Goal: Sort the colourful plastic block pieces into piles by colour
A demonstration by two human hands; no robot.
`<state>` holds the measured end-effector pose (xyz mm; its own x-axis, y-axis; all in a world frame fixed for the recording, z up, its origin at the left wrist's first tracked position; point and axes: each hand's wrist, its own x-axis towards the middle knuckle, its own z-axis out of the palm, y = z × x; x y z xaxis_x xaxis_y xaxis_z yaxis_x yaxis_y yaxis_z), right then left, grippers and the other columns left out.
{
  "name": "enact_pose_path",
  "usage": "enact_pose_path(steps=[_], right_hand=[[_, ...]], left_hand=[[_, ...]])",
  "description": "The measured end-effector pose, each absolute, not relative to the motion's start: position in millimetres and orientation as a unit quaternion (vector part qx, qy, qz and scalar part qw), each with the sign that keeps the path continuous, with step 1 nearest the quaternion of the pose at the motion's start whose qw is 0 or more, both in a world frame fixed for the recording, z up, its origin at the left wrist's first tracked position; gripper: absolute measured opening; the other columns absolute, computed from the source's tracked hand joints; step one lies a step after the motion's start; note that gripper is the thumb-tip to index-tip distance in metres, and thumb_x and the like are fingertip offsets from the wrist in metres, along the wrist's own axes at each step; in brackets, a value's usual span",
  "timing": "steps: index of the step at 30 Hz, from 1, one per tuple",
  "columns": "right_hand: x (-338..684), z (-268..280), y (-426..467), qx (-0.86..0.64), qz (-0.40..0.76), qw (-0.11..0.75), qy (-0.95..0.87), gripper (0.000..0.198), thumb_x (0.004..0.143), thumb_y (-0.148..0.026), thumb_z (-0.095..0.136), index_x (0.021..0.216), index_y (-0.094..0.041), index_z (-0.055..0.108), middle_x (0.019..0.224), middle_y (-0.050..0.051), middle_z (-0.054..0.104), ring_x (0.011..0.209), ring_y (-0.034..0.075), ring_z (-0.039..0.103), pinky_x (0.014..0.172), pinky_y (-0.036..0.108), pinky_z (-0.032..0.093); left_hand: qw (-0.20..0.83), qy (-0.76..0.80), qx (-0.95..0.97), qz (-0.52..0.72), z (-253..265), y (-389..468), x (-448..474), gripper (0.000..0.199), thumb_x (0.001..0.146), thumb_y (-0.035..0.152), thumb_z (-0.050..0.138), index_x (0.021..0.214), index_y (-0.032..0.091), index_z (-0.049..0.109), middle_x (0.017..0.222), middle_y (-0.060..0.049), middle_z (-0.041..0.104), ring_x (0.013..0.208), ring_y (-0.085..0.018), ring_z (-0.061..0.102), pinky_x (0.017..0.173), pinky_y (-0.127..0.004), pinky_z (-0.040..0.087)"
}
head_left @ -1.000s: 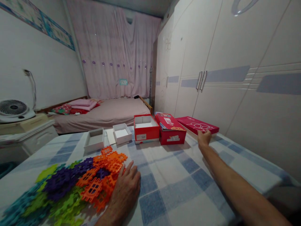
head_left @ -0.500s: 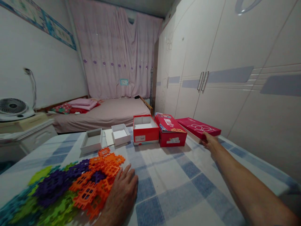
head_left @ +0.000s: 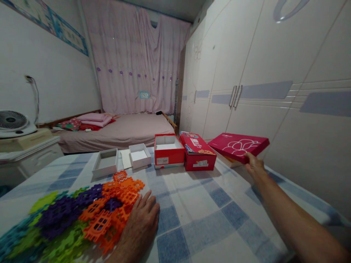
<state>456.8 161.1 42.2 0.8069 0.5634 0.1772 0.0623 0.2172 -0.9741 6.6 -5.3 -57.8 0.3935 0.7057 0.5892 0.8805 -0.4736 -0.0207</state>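
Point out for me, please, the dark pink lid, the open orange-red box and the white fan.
Dark pink lid (head_left: 238, 145): head view, on its patterned top face.
Open orange-red box (head_left: 173, 156): head view, on its front wall.
White fan (head_left: 11, 119): head view, near the centre of its round grille.

The red lid (head_left: 239, 144) looked smooth cardboard, the interlocking pieces (head_left: 74, 212) plastic, the checked cloth (head_left: 200, 208) matt — the wardrobe doors (head_left: 263, 69) glossy, their handles (head_left: 238, 96) shiny metal.

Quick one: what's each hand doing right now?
Left hand: open, resting beside the orange plastic pieces, no visible grip on anything.
Right hand: closed on the near edge of the crimson lid, holding it tilted.
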Motion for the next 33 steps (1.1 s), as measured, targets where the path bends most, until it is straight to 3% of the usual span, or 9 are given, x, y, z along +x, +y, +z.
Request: enact_pose_path(steps=[5, 10, 14, 18, 21, 25, 29, 33], right_hand=[[429, 59, 150, -0.649, 0.012, 0.604, -0.462, 0.051, 0.059, -0.020, 0.069, 0.106, -0.016, 0.051, 0.087, 0.005, 0.063, 0.074, 0.019, 0.058, 0.072, 0.033, 0.052], [381, 62, 149, -0.575, -0.079, 0.450, -0.678, 0.039, 0.076, -0.026, 0.057, 0.113, -0.016, 0.049, 0.098, 0.012, 0.065, 0.085, 0.025, 0.059, 0.078, 0.036, 0.048], [360, 52, 156, -0.469, -0.136, 0.356, -0.797, 0.047, 0.068, -0.011, 0.049, 0.114, -0.017, 0.054, 0.112, 0.014, 0.062, 0.109, 0.030, 0.055, 0.096, 0.045, 0.041], [370, 45, 157, -0.473, -0.148, 0.373, -0.784, 0.066, 0.063, -0.009, 0.047, 0.129, -0.016, 0.049, 0.133, 0.013, 0.053, 0.126, 0.027, 0.045, 0.106, 0.045, 0.035], [396, 34, 159, -0.613, -0.163, 0.400, -0.662, 0.058, 0.074, -0.014, 0.047, 0.131, -0.010, 0.047, 0.131, 0.017, 0.054, 0.123, 0.029, 0.048, 0.103, 0.045, 0.038], [432, 7, 158, -0.759, -0.137, 0.244, -0.588, 0.048, 0.084, -0.021, 0.047, 0.129, -0.007, 0.052, 0.127, 0.022, 0.056, 0.120, 0.033, 0.049, 0.097, 0.050, 0.040], [447, -15, 153, -0.783, -0.123, 0.155, -0.589, 0.040, 0.087, -0.020, 0.044, 0.124, -0.011, 0.056, 0.124, 0.019, 0.058, 0.115, 0.033, 0.051, 0.089, 0.051, 0.043], [451, -13, 144, -0.769, -0.174, 0.095, -0.607, 0.023, 0.087, -0.024, 0.051, 0.099, -0.012, 0.067, 0.111, 0.018, 0.062, 0.108, 0.033, 0.053, 0.087, 0.048, 0.042]], left_hand=[[0.183, -0.475, -0.819, -0.264, -61, -2, 5, 0.020, 0.084, 0.009, 0.049, 0.091, 0.020, 0.064, 0.106, -0.006, 0.066, 0.119, -0.028, 0.054, 0.099, -0.048, 0.048], [0.203, -0.467, -0.819, -0.264, -64, -1, 4, 0.021, 0.084, 0.009, 0.048, 0.092, 0.020, 0.064, 0.107, -0.007, 0.066, 0.118, -0.029, 0.054, 0.099, -0.049, 0.048], [0.206, -0.470, -0.817, -0.263, -62, -2, 4, 0.022, 0.084, 0.009, 0.048, 0.093, 0.021, 0.064, 0.107, -0.006, 0.066, 0.118, -0.028, 0.054, 0.100, -0.048, 0.048], [0.198, -0.471, -0.821, -0.253, -60, -4, 4, 0.022, 0.084, 0.010, 0.050, 0.095, 0.021, 0.064, 0.107, -0.006, 0.066, 0.119, -0.028, 0.054, 0.099, -0.046, 0.049], [0.190, -0.481, -0.817, -0.257, -62, -4, 5, 0.022, 0.084, 0.009, 0.049, 0.094, 0.021, 0.064, 0.108, -0.006, 0.066, 0.120, -0.028, 0.054, 0.101, -0.047, 0.048], [0.191, -0.478, -0.816, -0.264, -65, -2, 5, 0.022, 0.083, 0.008, 0.048, 0.092, 0.021, 0.064, 0.107, -0.006, 0.066, 0.118, -0.028, 0.055, 0.100, -0.049, 0.048], [0.193, -0.475, -0.815, -0.271, -65, -2, 5, 0.023, 0.083, 0.007, 0.047, 0.091, 0.020, 0.064, 0.107, -0.006, 0.066, 0.119, -0.028, 0.054, 0.099, -0.048, 0.049], [0.191, -0.478, -0.816, -0.263, -64, -3, 5, 0.022, 0.084, 0.008, 0.048, 0.092, 0.020, 0.065, 0.106, -0.007, 0.066, 0.118, -0.028, 0.055, 0.100, -0.048, 0.049]])
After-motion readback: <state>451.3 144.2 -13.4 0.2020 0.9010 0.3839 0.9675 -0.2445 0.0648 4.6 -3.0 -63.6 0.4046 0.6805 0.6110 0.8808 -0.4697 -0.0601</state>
